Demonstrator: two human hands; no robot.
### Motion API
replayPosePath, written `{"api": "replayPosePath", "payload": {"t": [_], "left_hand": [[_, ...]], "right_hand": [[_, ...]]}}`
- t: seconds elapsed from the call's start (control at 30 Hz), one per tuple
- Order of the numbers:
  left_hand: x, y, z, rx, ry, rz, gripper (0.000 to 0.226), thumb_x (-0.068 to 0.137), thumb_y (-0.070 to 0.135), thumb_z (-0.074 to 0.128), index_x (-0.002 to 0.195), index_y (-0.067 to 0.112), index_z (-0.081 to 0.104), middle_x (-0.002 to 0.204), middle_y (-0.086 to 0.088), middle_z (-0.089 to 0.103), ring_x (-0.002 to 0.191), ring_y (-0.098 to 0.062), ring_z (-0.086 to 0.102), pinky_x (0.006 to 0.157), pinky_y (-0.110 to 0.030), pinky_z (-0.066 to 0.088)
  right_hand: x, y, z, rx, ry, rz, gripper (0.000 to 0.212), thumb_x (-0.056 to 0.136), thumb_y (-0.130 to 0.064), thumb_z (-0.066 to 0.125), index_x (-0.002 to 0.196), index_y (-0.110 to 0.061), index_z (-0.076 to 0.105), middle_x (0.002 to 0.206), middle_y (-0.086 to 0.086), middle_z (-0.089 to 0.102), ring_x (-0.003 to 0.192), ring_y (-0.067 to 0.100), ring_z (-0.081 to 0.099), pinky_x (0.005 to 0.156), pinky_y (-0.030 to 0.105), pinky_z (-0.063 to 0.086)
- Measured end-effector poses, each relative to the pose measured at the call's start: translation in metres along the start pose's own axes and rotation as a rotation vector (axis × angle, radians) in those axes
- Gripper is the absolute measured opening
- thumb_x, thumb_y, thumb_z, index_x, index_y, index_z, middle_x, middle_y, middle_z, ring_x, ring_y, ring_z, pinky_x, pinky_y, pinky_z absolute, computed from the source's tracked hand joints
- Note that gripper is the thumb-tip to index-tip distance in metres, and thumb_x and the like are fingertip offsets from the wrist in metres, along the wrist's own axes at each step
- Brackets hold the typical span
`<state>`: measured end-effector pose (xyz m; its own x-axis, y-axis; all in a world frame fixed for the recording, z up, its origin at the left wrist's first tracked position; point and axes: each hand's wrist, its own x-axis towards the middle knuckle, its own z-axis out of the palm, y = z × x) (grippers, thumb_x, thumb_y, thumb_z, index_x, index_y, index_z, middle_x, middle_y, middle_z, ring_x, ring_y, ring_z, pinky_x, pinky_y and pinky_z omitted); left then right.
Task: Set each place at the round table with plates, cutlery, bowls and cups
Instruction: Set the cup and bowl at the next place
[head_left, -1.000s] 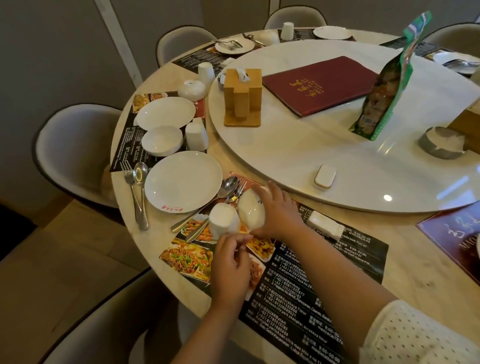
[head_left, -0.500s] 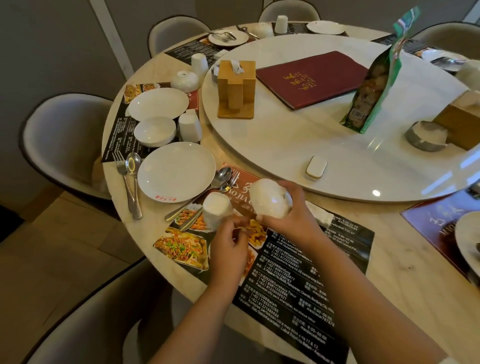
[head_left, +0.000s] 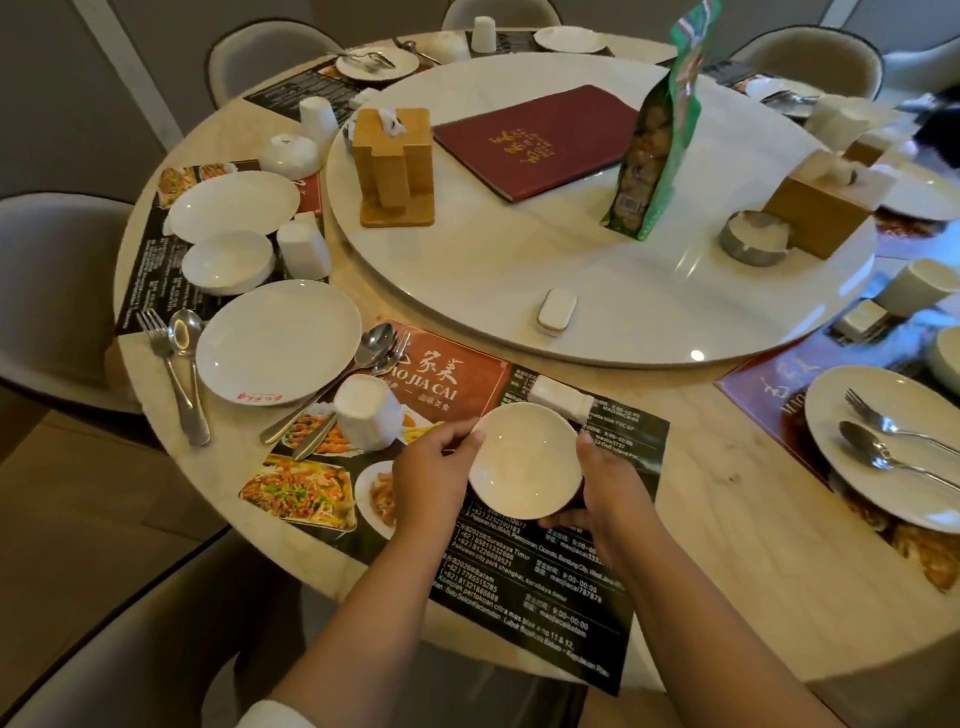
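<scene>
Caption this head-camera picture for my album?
Both hands, left and right, hold an upright white bowl above the placemat.

Left hand (head_left: 431, 475), right hand (head_left: 605, 496): forearms extended forward, converging; fingers curled, gripping opposite sides of bowl (head_left: 524, 460).

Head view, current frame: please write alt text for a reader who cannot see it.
Both hands, left hand and right hand, hold a white bowl open side up over a printed placemat on a round table. To its left stand an upside-down white cup, cutlery and an empty plate.
</scene>
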<state>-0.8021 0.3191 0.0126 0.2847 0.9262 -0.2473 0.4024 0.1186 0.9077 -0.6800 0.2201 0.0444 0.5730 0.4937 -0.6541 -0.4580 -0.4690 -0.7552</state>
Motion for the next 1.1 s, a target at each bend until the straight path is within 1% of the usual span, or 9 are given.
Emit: {"api": "replayPosePath", "payload": {"t": [0.13,0.33,0.43,0.5,0.6,0.67,0.73,0.9,1.1], "left_hand": [[-0.001,-0.001,0.003,-0.01,-0.007,-0.039,0.021,0.086,0.033,0.07,0.105,0.025,0.075,0.104,0.01,0.073,0.102,-0.011,0.064,0.095,-0.041,0.051],[-0.008,0.001,0.004,0.013,-0.022,-0.042,0.025,0.091,0.034,0.064,0.112,0.023,0.072,0.111,0.005,0.072,0.104,-0.013,0.061,0.094,-0.035,0.05],[-0.011,0.004,0.003,0.052,-0.027,-0.013,0.029,0.093,0.036,0.06,0.116,0.022,0.071,0.115,0.005,0.07,0.103,-0.009,0.058,0.084,-0.022,0.046],[-0.013,0.005,0.0,0.087,0.006,0.068,0.028,0.095,0.036,0.057,0.116,0.022,0.071,0.113,0.007,0.071,0.099,-0.004,0.058,0.076,-0.013,0.042],[-0.014,0.005,-0.012,0.176,0.203,0.327,0.018,0.094,0.026,0.06,0.107,0.023,0.072,0.106,0.011,0.065,0.098,-0.001,0.055,0.078,-0.015,0.048],[-0.01,0.005,-0.023,0.291,0.426,0.459,0.017,0.089,0.02,0.066,0.105,0.022,0.07,0.112,0.006,0.056,0.106,-0.006,0.046,0.08,-0.018,0.046],[-0.002,0.004,-0.035,0.328,0.564,0.422,0.029,0.083,0.019,0.071,0.111,0.021,0.066,0.123,0.0,0.048,0.114,-0.01,0.038,0.084,-0.015,0.039],[0.029,-0.007,-0.051,0.287,0.425,0.232,0.056,0.081,0.021,0.075,0.131,0.027,0.053,0.14,0.001,0.041,0.131,-0.021,0.038,0.09,-0.029,0.046],[0.039,-0.011,-0.059,0.258,0.337,0.255,0.044,0.087,0.021,0.07,0.128,0.027,0.058,0.137,0.002,0.051,0.12,-0.018,0.055,0.087,-0.033,0.055]], "right_hand": [[0.001,0.006,-0.002,-0.083,0.066,-0.036,0.037,0.104,-0.033,0.037,0.133,-0.016,0.051,0.091,0.005,0.062,0.066,0.03,0.067,0.071,0.053,0.059],[0.001,0.007,-0.004,-0.131,0.137,-0.024,0.035,0.103,-0.03,0.041,0.133,-0.016,0.054,0.094,0.001,0.058,0.068,0.028,0.066,0.062,0.048,0.061],[0.004,0.012,-0.002,-0.32,0.221,-0.121,0.036,0.102,-0.032,0.042,0.133,-0.02,0.056,0.108,0.003,0.059,0.091,0.029,0.064,0.077,0.046,0.059],[0.004,0.014,0.0,-0.55,0.339,-0.277,0.039,0.1,-0.033,0.044,0.136,-0.022,0.054,0.127,0.009,0.051,0.117,0.027,0.049,0.094,0.035,0.045],[-0.006,0.01,0.012,-0.691,0.426,-0.468,0.041,0.098,-0.031,0.049,0.139,-0.026,0.05,0.129,0.005,0.043,0.126,0.02,0.035,0.094,0.032,0.038],[-0.008,0.009,0.024,-0.7,0.392,-0.537,0.039,0.097,-0.027,0.052,0.136,-0.027,0.054,0.127,0.002,0.043,0.125,0.018,0.034,0.094,0.031,0.037],[-0.008,0.009,0.036,-0.68,0.316,-0.603,0.035,0.097,-0.023,0.053,0.131,-0.026,0.059,0.122,0.0,0.047,0.122,0.016,0.036,0.091,0.025,0.032],[-0.007,0.009,0.06,-0.638,0.167,-0.699,0.029,0.096,-0.016,0.054,0.119,-0.028,0.068,0.103,-0.006,0.05,0.11,0.014,0.045,0.088,0.022,0.031],[-0.01,0.003,0.075,-0.546,0.029,-0.674,0.028,0.095,-0.016,0.055,0.114,-0.029,0.07,0.103,-0.008,0.052,0.11,0.015,0.048,0.094,0.029,0.043]]}}
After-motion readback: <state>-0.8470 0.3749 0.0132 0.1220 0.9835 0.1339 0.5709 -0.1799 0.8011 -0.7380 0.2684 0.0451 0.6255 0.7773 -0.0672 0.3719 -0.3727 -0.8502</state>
